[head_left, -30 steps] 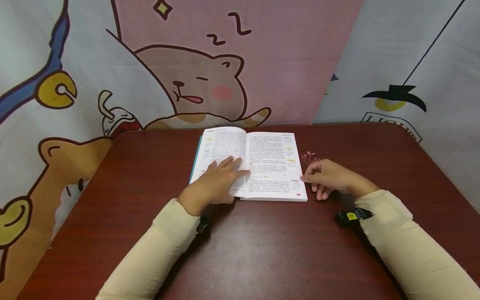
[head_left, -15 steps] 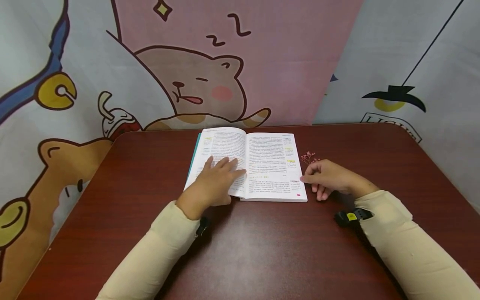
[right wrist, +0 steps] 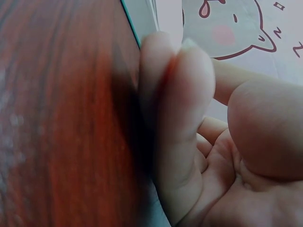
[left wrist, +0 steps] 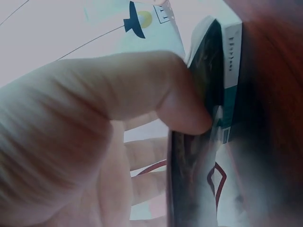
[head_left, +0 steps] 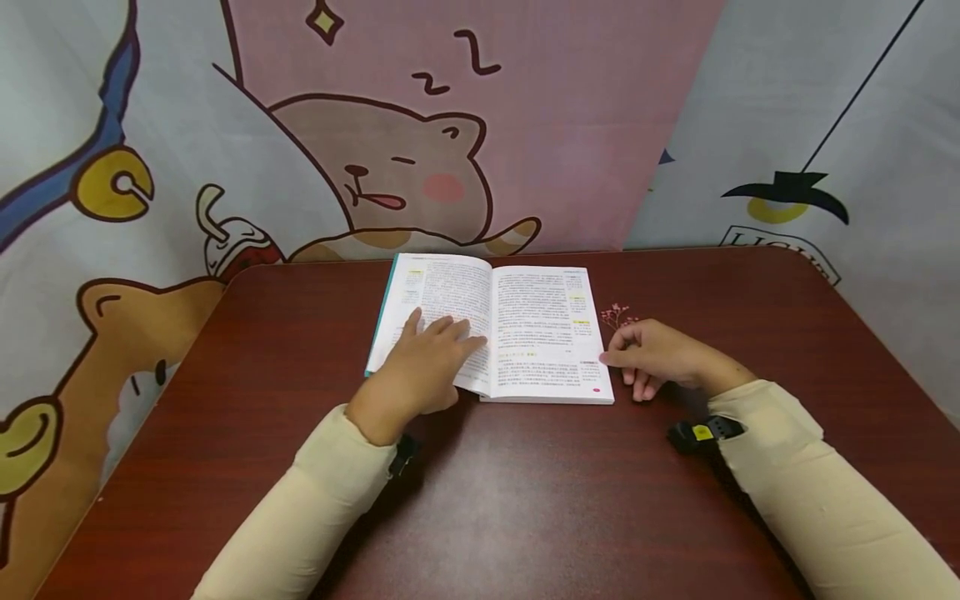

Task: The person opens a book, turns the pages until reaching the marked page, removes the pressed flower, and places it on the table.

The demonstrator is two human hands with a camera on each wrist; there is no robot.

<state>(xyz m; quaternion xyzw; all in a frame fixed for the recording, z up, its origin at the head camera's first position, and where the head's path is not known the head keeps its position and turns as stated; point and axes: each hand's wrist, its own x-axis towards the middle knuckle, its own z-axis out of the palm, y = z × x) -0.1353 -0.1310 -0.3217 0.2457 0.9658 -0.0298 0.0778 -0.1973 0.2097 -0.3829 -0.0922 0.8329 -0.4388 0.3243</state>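
An open book (head_left: 540,325) with printed white pages and a teal cover edge lies on the brown table. My left hand (head_left: 420,358) grips its left half from the near edge. The fingers spread over the page, and in the left wrist view the thumb (left wrist: 187,106) presses the dark outer cover from behind. At the right page edge, my right hand (head_left: 652,358) pinches the book near its lower corner. Its fingertips (right wrist: 187,71) meet the page edge in the right wrist view. The other fingers are curled below.
A small sprig of pink dried flowers (head_left: 617,315) lies beside the book, just beyond the right hand. A cloth with cartoon drawings (head_left: 570,125) hangs behind the table (head_left: 495,500). Both wrists wear a black strap.
My left hand has shifted slightly left and toward me, bringing the book's left half over and further open, with more teal edge showing. The right hand has stayed in place.
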